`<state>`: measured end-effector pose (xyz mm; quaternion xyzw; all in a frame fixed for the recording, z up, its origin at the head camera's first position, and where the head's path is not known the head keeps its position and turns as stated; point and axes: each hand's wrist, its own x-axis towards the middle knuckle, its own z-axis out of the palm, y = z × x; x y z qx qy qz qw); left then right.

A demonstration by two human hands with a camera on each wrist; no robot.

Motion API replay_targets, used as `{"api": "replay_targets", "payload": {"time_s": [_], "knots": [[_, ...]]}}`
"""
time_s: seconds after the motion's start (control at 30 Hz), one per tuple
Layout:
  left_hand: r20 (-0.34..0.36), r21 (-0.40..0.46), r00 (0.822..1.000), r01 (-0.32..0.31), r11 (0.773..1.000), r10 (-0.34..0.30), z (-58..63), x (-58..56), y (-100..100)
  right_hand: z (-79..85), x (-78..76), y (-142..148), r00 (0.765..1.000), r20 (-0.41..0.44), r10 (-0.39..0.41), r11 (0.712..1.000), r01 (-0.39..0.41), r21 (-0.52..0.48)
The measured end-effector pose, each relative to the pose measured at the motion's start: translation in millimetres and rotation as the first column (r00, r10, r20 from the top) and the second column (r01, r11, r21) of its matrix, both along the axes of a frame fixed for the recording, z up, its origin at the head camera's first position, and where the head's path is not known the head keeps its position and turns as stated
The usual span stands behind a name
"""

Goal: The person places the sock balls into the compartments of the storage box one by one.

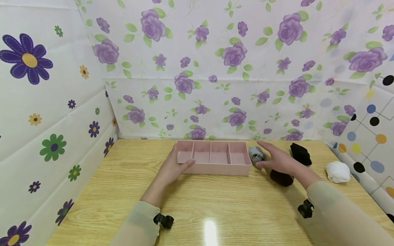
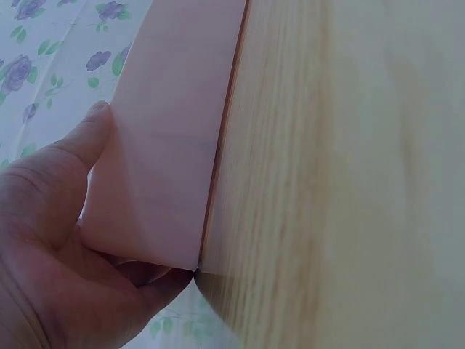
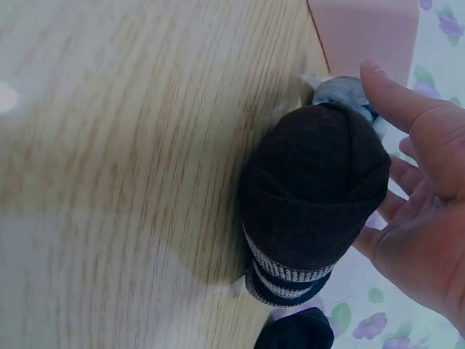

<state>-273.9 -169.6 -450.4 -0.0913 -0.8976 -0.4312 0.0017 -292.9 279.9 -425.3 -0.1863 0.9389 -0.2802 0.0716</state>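
Left hand (image 1: 170, 167) grips left end of pink divided box (image 1: 217, 169), just below frame center. Right hand (image 1: 279, 159), thumb and fingers wide, at gray bundle (image 1: 255, 153), right of center; contact unclear. Best: pinch both sides snugly, avoid dark brown bundle (image 1: 281, 179), keep box steady.

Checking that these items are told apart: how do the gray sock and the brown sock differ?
The gray sock is light; the brown sock is very dark, with pale stripes at one end.
The gray sock lies beside the right end of the pink box; the brown sock lies lower and farther right in the head view.
Both are rolled into bundles and rest on the table.
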Motion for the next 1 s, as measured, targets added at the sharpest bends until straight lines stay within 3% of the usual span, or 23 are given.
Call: {"api": "replay_targets", "payload": {"time_s": [0.4, 1.0], "knots": [[-0.012, 0.009, 1.0, -0.002, 1.0, 0.002, 2.2, 1.1, 0.7, -7.2, -5.9, 1.9, 0.998, 0.058, 0.001, 1.0, 0.001, -0.031], [-0.017, 0.01, 1.0, -0.001, 1.0, 0.001, 1.1, 0.6, -0.3, -14.2, -8.5, 1.5, 1.0, -0.011, 0.013, 1.0, -0.013, -0.013]]}}
